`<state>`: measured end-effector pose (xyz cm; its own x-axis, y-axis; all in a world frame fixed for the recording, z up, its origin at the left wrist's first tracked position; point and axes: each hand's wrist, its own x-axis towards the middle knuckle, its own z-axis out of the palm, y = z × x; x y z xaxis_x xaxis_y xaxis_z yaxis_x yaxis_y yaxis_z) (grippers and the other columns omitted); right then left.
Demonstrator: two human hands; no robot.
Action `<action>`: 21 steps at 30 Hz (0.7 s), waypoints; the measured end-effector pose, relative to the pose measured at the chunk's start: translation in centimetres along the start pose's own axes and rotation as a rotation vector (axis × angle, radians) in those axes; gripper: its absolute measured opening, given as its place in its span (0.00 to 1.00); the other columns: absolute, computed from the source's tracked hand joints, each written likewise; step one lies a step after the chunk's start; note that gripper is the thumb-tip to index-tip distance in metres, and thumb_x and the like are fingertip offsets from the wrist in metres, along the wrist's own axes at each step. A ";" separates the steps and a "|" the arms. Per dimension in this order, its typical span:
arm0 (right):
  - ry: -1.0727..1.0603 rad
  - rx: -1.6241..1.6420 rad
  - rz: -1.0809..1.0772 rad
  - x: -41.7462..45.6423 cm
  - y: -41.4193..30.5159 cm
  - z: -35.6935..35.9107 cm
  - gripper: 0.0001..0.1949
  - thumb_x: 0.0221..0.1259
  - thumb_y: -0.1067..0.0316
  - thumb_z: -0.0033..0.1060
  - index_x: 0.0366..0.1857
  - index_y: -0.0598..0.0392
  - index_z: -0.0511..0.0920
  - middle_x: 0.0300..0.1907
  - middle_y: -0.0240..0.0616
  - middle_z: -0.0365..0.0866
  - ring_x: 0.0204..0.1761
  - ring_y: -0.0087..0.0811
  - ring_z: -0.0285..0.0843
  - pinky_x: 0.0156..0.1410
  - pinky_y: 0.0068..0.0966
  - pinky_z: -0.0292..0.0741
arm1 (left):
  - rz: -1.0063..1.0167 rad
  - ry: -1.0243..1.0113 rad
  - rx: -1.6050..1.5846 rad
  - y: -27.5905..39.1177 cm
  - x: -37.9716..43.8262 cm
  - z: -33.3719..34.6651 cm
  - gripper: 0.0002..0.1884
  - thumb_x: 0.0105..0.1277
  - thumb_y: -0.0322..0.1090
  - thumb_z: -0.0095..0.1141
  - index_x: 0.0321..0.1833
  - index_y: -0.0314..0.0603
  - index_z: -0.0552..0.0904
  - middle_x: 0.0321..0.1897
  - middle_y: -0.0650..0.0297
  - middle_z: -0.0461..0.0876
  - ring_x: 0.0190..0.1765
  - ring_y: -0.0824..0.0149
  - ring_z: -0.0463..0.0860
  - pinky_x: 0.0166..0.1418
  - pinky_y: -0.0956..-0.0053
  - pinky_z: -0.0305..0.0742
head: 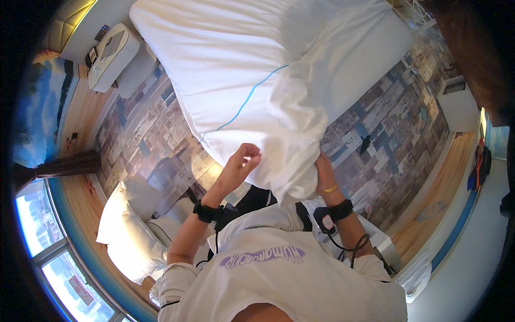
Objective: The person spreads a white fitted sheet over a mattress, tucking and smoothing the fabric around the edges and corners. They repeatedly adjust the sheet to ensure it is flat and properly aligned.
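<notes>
A large white cloth, seemingly a duvet cover or sheet, (pixel 225 88) covers the bed in front of me, with a thin blue line running across it. Its near right part lies bunched in thick folds. My right hand (pixel 318 173) is at the right edge of that bunch, its fingers partly hidden by the cloth; a gold bracelet is on the wrist. My left hand (pixel 243 161) is over the near edge of the cloth, fingers curled and thumb apart, with nothing seen in it. Both wrists wear black straps with small devices and cables.
White pillows (pixel 128 233) are piled at the lower left by the window. A white bedside table (pixel 114 56) stands at the upper left. A white cabinet (pixel 460 104) is at the right wall. A small dark object (pixel 365 144) lies on the patchwork floor right of the bed.
</notes>
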<state>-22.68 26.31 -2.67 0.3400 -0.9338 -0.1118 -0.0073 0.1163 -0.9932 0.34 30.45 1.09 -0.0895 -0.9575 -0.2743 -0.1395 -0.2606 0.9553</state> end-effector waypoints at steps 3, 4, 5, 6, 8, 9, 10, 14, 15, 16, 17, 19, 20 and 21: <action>0.025 0.473 0.356 0.3 1.2 1.0 0.20 0.59 0.60 0.43 0.52 0.60 0.66 0.45 0.36 0.72 0.43 0.28 0.72 0.47 0.24 0.71 | -0.047 -0.034 0.091 -0.6 -1.3 0.7 0.13 0.60 0.40 0.52 0.40 0.41 0.68 0.34 0.69 0.69 0.38 0.74 0.68 0.41 0.78 0.66; 0.014 0.352 0.373 0.5 1.6 1.6 0.20 0.58 0.61 0.44 0.53 0.58 0.65 0.44 0.35 0.72 0.43 0.26 0.72 0.45 0.23 0.72 | -0.029 -0.027 0.070 -0.7 -1.7 1.1 0.15 0.58 0.40 0.55 0.40 0.40 0.69 0.33 0.67 0.70 0.37 0.72 0.69 0.40 0.78 0.66; -0.016 0.457 0.360 0.4 1.7 1.9 0.19 0.58 0.62 0.45 0.53 0.58 0.65 0.44 0.35 0.72 0.43 0.26 0.72 0.46 0.23 0.72 | -0.017 -0.036 0.051 -0.7 -2.0 1.5 0.17 0.55 0.40 0.58 0.40 0.38 0.70 0.32 0.65 0.71 0.35 0.71 0.70 0.39 0.77 0.67; -0.013 0.524 0.396 0.5 1.8 2.3 0.19 0.58 0.63 0.45 0.52 0.57 0.66 0.45 0.35 0.72 0.44 0.25 0.71 0.46 0.22 0.72 | -0.003 -0.014 0.135 -0.7 -2.3 1.9 0.18 0.54 0.40 0.59 0.40 0.38 0.69 0.32 0.63 0.71 0.35 0.69 0.70 0.39 0.76 0.67; -0.031 0.632 0.398 0.3 1.9 2.6 0.17 0.58 0.65 0.46 0.51 0.56 0.66 0.45 0.34 0.72 0.44 0.24 0.71 0.46 0.22 0.72 | 0.029 0.007 0.292 -0.7 -2.8 2.7 0.21 0.51 0.41 0.61 0.40 0.37 0.69 0.33 0.60 0.70 0.36 0.65 0.71 0.40 0.74 0.68; -0.018 0.637 0.420 0.2 1.9 2.6 0.17 0.58 0.65 0.46 0.51 0.57 0.66 0.45 0.34 0.71 0.44 0.24 0.71 0.46 0.22 0.71 | 0.050 0.034 0.359 -0.7 -3.1 3.1 0.22 0.50 0.41 0.62 0.41 0.36 0.68 0.34 0.58 0.69 0.36 0.63 0.71 0.40 0.73 0.68; -0.015 0.646 0.429 0.1 1.9 2.5 0.17 0.58 0.65 0.46 0.51 0.57 0.66 0.45 0.34 0.71 0.43 0.24 0.71 0.46 0.22 0.71 | 0.087 0.065 0.418 -0.7 -3.4 3.6 0.23 0.48 0.41 0.63 0.41 0.36 0.68 0.35 0.57 0.69 0.37 0.61 0.71 0.41 0.71 0.68; 0.013 0.567 0.414 0.4 2.0 2.4 0.18 0.58 0.64 0.46 0.51 0.58 0.65 0.44 0.33 0.70 0.42 0.24 0.70 0.46 0.21 0.70 | 0.174 0.270 0.600 -0.8 -4.8 5.5 0.25 0.43 0.38 0.65 0.40 0.35 0.67 0.37 0.54 0.67 0.40 0.56 0.70 0.43 0.67 0.68; -0.008 0.582 0.415 0.5 2.0 2.4 0.17 0.58 0.65 0.45 0.51 0.57 0.65 0.44 0.33 0.70 0.43 0.25 0.70 0.47 0.22 0.70 | 0.123 0.337 0.658 -0.9 -5.0 5.8 0.24 0.44 0.36 0.64 0.41 0.36 0.67 0.37 0.54 0.67 0.40 0.56 0.70 0.43 0.67 0.68; -0.027 0.595 0.417 0.7 2.0 2.4 0.16 0.58 0.66 0.44 0.51 0.56 0.65 0.45 0.34 0.70 0.44 0.25 0.70 0.48 0.24 0.70 | 0.105 0.407 0.716 -0.9 -5.2 6.1 0.23 0.45 0.34 0.63 0.41 0.36 0.66 0.36 0.54 0.66 0.39 0.56 0.69 0.43 0.68 0.67; -0.012 0.587 0.452 0.9 1.9 2.3 0.16 0.59 0.66 0.44 0.50 0.55 0.65 0.46 0.34 0.70 0.45 0.26 0.70 0.50 0.25 0.69 | 0.086 0.462 0.762 -0.9 -5.4 6.4 0.22 0.47 0.32 0.61 0.42 0.37 0.65 0.36 0.53 0.65 0.39 0.56 0.69 0.43 0.69 0.67; -0.046 0.578 0.434 1.0 1.7 2.0 0.17 0.58 0.65 0.45 0.51 0.58 0.65 0.44 0.35 0.70 0.43 0.26 0.69 0.48 0.22 0.69 | 0.003 0.475 0.723 -0.6 -5.9 6.8 0.14 0.50 0.28 0.57 0.37 0.36 0.68 0.30 0.54 0.69 0.32 0.58 0.71 0.35 0.69 0.67; -0.056 0.560 0.454 1.1 1.7 1.9 0.19 0.58 0.64 0.46 0.51 0.59 0.64 0.43 0.35 0.70 0.42 0.26 0.69 0.47 0.21 0.69 | -0.052 0.450 0.632 -0.3 -6.1 7.0 0.12 0.51 0.27 0.56 0.35 0.35 0.68 0.27 0.54 0.70 0.29 0.59 0.71 0.32 0.70 0.66; -0.070 0.497 0.489 1.1 1.8 1.7 0.19 0.58 0.64 0.46 0.52 0.59 0.64 0.43 0.35 0.70 0.43 0.26 0.68 0.47 0.21 0.69 | -0.168 0.409 0.525 0.1 -6.3 7.2 0.09 0.51 0.27 0.55 0.33 0.35 0.69 0.24 0.54 0.70 0.26 0.60 0.71 0.30 0.70 0.66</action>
<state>-20.69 26.07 -4.50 0.4672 -0.7128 -0.5231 0.2505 0.6741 -0.6949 -6.23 37.34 2.13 0.3402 -0.9060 -0.2519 -0.5879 -0.4140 0.6950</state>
